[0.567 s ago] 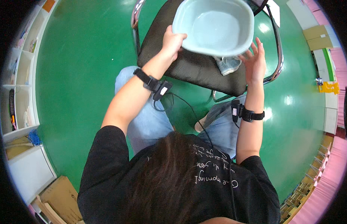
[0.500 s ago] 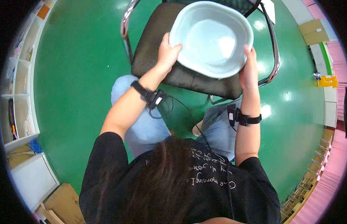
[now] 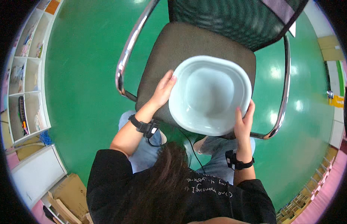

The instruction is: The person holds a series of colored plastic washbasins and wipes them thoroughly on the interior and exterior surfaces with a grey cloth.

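A pale blue plastic basin [image 3: 209, 93], rounded and rectangular, is held between my two hands over the chair seat [image 3: 203, 41]. It contains no visible objects; its inner walls and bottom show. My left hand [image 3: 164, 88] grips the basin's left side, thumb along the rim. On the lower right side, my right hand [image 3: 243, 118] holds the rim with its thumb on top and the fingers around the outside. I cannot tell whether the basin's underside touches the seat. Black straps with small devices sit on both my wrists.
The chair has a mesh backrest [image 3: 233, 20] and curved chrome armrests [image 3: 123, 56] on both sides. A white shelf unit [image 3: 31, 74] stands at the left, with a cardboard box [image 3: 70, 194] below it. Stacked wooden stools [image 3: 311, 190] line the lower right. A thin black cable hangs near my legs.
The basin has come down and nearer to me with both hands on it. More of the chair seat and backrest now shows beyond it.
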`<state>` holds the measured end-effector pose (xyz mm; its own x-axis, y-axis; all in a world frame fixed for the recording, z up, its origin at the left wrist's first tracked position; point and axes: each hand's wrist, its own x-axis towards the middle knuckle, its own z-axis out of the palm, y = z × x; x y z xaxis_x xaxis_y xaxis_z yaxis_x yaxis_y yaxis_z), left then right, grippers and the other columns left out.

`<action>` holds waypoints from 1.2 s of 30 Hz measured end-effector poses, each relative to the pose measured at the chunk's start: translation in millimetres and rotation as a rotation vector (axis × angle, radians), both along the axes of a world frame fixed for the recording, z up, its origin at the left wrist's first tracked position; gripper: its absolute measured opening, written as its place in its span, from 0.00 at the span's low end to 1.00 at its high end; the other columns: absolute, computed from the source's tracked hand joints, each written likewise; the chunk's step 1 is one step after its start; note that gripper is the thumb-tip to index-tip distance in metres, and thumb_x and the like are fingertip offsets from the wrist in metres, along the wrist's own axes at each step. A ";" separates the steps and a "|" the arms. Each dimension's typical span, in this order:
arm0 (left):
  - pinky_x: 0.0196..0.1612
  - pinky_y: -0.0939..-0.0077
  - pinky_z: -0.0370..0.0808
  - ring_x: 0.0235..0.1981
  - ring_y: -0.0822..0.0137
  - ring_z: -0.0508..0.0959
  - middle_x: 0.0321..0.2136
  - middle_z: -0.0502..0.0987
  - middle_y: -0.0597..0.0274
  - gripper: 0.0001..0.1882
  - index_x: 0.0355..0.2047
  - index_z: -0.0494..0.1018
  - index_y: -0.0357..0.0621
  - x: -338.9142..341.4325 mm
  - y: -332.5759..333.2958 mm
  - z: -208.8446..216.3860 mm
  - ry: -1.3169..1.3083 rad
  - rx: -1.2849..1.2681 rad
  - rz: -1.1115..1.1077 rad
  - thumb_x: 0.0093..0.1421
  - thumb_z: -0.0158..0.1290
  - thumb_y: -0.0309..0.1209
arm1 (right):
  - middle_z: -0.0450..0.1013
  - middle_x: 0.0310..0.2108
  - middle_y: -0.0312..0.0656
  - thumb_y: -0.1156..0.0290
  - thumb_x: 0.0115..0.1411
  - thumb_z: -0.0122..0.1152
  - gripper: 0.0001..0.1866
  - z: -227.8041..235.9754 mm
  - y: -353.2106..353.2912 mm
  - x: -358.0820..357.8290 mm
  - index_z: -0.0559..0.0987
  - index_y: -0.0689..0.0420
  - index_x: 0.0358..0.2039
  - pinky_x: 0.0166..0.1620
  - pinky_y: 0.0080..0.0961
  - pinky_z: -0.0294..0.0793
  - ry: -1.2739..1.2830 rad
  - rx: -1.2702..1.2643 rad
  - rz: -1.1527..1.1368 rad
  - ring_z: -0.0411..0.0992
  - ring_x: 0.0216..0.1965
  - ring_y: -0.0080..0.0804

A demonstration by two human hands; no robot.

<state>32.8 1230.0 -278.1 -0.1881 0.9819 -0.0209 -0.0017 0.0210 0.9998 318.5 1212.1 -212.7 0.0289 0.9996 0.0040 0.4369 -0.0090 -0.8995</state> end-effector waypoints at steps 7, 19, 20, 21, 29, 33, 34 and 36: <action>0.28 0.86 0.65 0.27 0.83 0.65 0.26 0.66 0.74 0.10 0.35 0.65 0.43 2.1 -7.0 51.5 -0.264 -0.211 0.002 0.66 0.44 0.37 | 0.63 0.49 0.49 0.79 0.60 0.47 0.24 62.3 29.5 3.5 0.57 0.62 0.56 0.55 0.28 0.59 -0.049 -0.130 0.135 0.62 0.51 0.36; 0.28 0.85 0.65 0.28 0.83 0.67 0.25 0.68 0.72 0.09 0.33 0.65 0.42 -53.3 -106.5 283.2 -0.334 -0.166 0.359 0.66 0.45 0.35 | 0.63 0.48 0.47 0.81 0.57 0.46 0.24 278.7 34.7 -75.8 0.58 0.63 0.55 0.56 0.27 0.59 0.022 -0.220 0.453 0.62 0.51 0.34; 0.29 0.85 0.66 0.28 0.83 0.67 0.26 0.68 0.72 0.09 0.34 0.65 0.42 -67.0 -119.7 302.4 -0.329 -0.124 0.400 0.66 0.45 0.35 | 0.63 0.48 0.46 0.80 0.56 0.47 0.24 293.0 34.1 -92.6 0.59 0.62 0.54 0.55 0.27 0.59 -0.014 -0.175 0.503 0.63 0.51 0.33; 0.29 0.84 0.66 0.28 0.82 0.67 0.26 0.68 0.71 0.09 0.34 0.65 0.42 -79.8 -130.9 321.3 -0.330 -0.077 0.438 0.66 0.45 0.35 | 0.63 0.48 0.46 0.80 0.56 0.47 0.24 311.6 35.6 -113.0 0.59 0.62 0.54 0.55 0.27 0.59 -0.009 -0.142 0.548 0.63 0.51 0.33; 0.31 0.84 0.67 0.30 0.82 0.68 0.27 0.69 0.71 0.10 0.31 0.66 0.43 -203.5 -256.8 440.8 -0.250 0.094 0.805 0.66 0.45 0.35 | 0.67 0.46 0.46 0.66 0.66 0.44 0.19 416.9 -11.3 -309.7 0.63 0.63 0.53 0.51 0.25 0.63 0.273 -0.195 0.867 0.65 0.46 0.30; 0.29 0.84 0.67 0.27 0.81 0.68 0.26 0.70 0.72 0.10 0.32 0.67 0.42 -273.6 -327.4 471.1 -0.165 0.106 0.980 0.65 0.45 0.35 | 0.67 0.46 0.46 0.59 0.68 0.38 0.22 444.7 -54.3 -408.8 0.63 0.64 0.53 0.51 0.25 0.63 0.291 -0.176 1.013 0.65 0.45 0.29; 0.27 0.84 0.64 0.25 0.82 0.65 0.23 0.68 0.76 0.12 0.29 0.67 0.45 -285.9 -341.9 484.9 -0.178 0.148 1.024 0.66 0.45 0.39 | 0.67 0.46 0.46 0.59 0.68 0.38 0.22 452.5 -66.4 -430.7 0.63 0.64 0.53 0.50 0.25 0.64 0.303 -0.175 1.062 0.65 0.45 0.29; 0.28 0.84 0.65 0.26 0.83 0.65 0.24 0.67 0.75 0.12 0.29 0.67 0.45 -311.1 -377.9 501.0 -0.122 0.205 1.160 0.65 0.45 0.38 | 0.68 0.45 0.45 0.60 0.68 0.39 0.21 460.8 -93.5 -478.7 0.64 0.63 0.53 0.50 0.24 0.64 0.344 -0.178 1.154 0.65 0.45 0.28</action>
<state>-278.3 852.0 222.9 -0.9764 0.2127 0.0371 -0.0101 -0.2168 0.9762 -160.3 1118.6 248.1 -0.9051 0.4241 0.0315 0.0084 0.0920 -0.9957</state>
